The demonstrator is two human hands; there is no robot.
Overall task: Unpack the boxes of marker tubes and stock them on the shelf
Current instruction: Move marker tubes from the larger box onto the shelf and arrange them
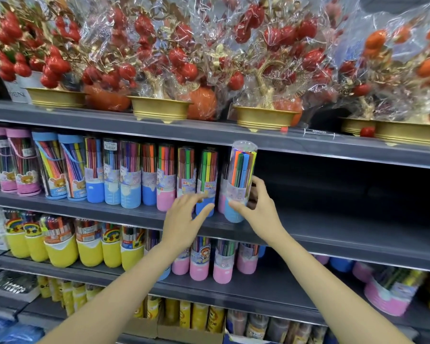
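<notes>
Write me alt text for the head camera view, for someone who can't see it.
A person's right hand grips a blue-based marker tube at the end of a row on a grey store shelf, while the open left hand reaches toward the neighbouring tubes. Wrapped red fruit trees in gold pots fill the shelf above.

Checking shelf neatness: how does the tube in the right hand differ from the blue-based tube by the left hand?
The held tube tilts at the shelf edge, gripped by the right hand; the neighbouring tube stands upright in the row, with the left hand open before it. Both are clear, blue-based, holding coloured markers.
</notes>
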